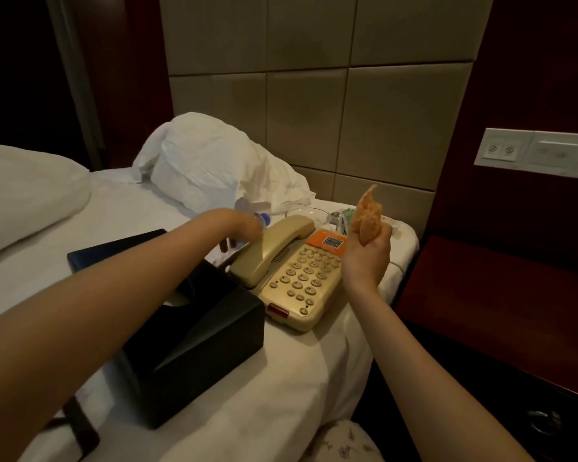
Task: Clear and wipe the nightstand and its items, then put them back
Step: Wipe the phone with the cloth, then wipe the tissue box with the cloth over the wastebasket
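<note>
Behind the telephone (297,271), the blurred left hand (241,228), grip unclear, meets the bottle (261,221), likely light and slippery, best held mid-body; the right hand (367,253) clutches the soft orange cloth (367,215).

crumpled white pillow (214,168) against padded headboard (314,95), wall socket panel (534,151) at right

Padded beige wall (314,78), white bed (297,378), dark wood panelling (531,61)

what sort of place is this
Most likely a hotel bedroom: a bed with white linen, a padded headboard wall, and a beige desk phone bearing a QR sticker.
</note>
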Tool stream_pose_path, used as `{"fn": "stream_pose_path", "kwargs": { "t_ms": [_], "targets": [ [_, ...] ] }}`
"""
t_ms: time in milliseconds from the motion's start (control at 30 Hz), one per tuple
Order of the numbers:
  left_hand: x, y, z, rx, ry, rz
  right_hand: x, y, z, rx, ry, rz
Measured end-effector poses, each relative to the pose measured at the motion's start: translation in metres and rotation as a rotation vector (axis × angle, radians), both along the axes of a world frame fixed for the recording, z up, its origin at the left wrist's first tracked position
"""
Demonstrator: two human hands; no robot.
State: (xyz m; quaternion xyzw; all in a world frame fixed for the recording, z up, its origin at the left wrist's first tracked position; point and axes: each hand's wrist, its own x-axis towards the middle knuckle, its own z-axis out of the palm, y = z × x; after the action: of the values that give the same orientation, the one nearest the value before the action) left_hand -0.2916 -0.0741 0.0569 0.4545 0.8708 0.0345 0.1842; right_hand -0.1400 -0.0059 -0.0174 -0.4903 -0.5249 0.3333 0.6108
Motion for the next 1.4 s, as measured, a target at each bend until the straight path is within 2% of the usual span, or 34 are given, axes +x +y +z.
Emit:
{"fn": "stream_pose_path", "kwargs": {
  "t_ms": [133,333,533,600,667,700,767,800,867,1033,1167,1400],
  "targets": [
    [-0.012,-0.026,-0.014,-0.066,0.221,-0.11,-0.009,-0.023,0.01,0.0,-0.077,0.114],
    [0.002,-0.095,0.012,0.098,0.269,-0.103,-0.024,-0.062,0.026,0.012,-0.157,0.291],
    [-0.01,-0.139,0.016,0.017,0.419,-0.072,-0.048,-0.099,0.041,-0.132,-0.334,0.594],
    [-0.017,-0.152,0.014,-0.009,0.49,-0.029,-0.052,-0.111,0.046,-0.078,-0.511,0.646],
    [-0.019,-0.164,0.012,-0.076,0.538,0.069,-0.057,-0.125,0.052,0.026,-0.894,0.724],
    [-0.016,-0.17,0.011,-0.112,0.516,0.122,-0.06,-0.131,0.053,0.048,-1.068,0.743],
    [-0.011,-0.173,0.005,-0.114,0.367,0.202,-0.067,-0.136,0.053,-0.005,-1.249,0.68],
    [-0.01,-0.173,0.002,-0.089,0.32,0.22,-0.07,-0.136,0.052,-0.05,-1.263,0.639],
    [-0.008,-0.172,-0.002,-0.018,0.351,0.227,-0.073,-0.137,0.048,-0.069,-1.234,0.564],
    [-0.002,-0.181,0.001,0.087,0.49,0.189,-0.071,-0.145,0.044,0.089,-1.132,0.431],
    [-0.004,-0.19,0.008,0.109,0.399,0.168,-0.06,-0.151,0.05,0.133,-1.071,0.399],
    [0.016,-0.184,0.033,0.18,0.438,-0.03,-0.017,-0.146,0.081,0.237,-1.015,0.277]
  ]
}}
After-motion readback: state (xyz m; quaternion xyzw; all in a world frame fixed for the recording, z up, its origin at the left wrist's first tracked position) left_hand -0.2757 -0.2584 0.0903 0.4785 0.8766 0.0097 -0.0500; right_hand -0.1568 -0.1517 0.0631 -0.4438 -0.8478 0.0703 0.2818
